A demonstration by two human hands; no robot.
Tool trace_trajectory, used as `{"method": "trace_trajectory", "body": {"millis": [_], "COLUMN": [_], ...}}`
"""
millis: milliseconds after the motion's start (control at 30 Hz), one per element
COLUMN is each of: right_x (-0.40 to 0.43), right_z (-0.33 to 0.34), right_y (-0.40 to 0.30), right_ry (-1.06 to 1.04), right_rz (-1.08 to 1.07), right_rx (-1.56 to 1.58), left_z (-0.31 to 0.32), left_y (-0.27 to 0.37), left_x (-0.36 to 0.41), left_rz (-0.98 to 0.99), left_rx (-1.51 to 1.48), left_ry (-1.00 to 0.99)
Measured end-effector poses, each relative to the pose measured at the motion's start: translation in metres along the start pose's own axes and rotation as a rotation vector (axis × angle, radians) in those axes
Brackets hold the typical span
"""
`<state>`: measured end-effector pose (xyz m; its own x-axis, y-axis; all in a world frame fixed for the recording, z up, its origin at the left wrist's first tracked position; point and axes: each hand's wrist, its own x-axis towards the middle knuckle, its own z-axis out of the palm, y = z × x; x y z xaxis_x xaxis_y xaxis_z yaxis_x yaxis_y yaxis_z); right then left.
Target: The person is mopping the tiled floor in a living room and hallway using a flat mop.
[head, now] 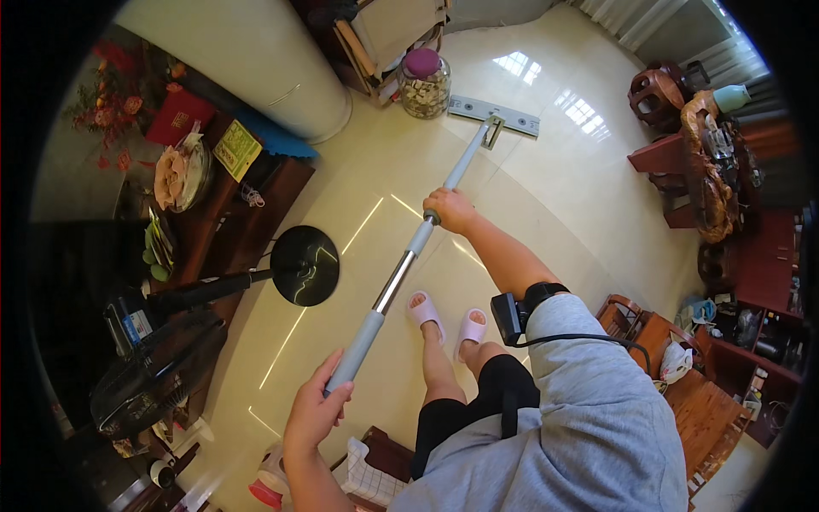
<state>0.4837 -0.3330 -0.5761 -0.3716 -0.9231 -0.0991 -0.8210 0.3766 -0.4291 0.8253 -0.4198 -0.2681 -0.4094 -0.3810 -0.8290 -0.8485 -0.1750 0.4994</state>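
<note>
A flat mop with a long grey and metal telescopic handle runs diagonally across the view. Its rectangular grey head lies on the glossy tiled floor, just right of a glass jar with a purple lid. My right hand grips the handle's middle, at the dark collar. Around the handle's near end, at lower centre, my left hand is wrapped. Both feet, in pink slippers, stand on the floor to the right of the handle.
A black pedestal fan lies toward the left, its round base on the floor beside a dark wooden cabinet. A white cylindrical appliance stands at upper left. Carved wooden furniture and a wooden chair line the right. A stool with checked cloth is below.
</note>
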Motion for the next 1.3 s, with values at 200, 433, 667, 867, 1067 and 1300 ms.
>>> {"method": "trace_trajectory", "body": {"millis": [200,433,667,867,1067,1300], "right_x": [0.013,-0.032,-0.102,-0.213,-0.187,-0.048], "right_z": [0.02,0.097,0.142,0.144,0.087,0.048], "right_y": [-0.011,-0.074,-0.22,-0.364,-0.39,-0.326], "right_ry": [-0.178,-0.548,-0.767,-1.019,-0.701,-0.242], "right_rz": [0.023,-0.124,-0.274,-0.559,-0.762,-0.629], "right_rx": [-0.076,-0.279,-0.1,0.158,0.252,0.259], "left_z": [-0.023,0.01,-0.016,-0.022,-0.045,-0.09], "left_y": [-0.021,-0.182,-0.242,-0.23,-0.22,-0.165], "left_x": [0.023,0.004,-0.133,-0.28,-0.347,-0.272], "left_rz": [-0.065,0.039,-0.185,-0.549,-0.586,0.078], "left_rx": [0.069,0.317,0.233,0.256,0.318,0.456], "left_ry": [-0.077,-0.021,0.301,0.546,0.804,0.95]}}
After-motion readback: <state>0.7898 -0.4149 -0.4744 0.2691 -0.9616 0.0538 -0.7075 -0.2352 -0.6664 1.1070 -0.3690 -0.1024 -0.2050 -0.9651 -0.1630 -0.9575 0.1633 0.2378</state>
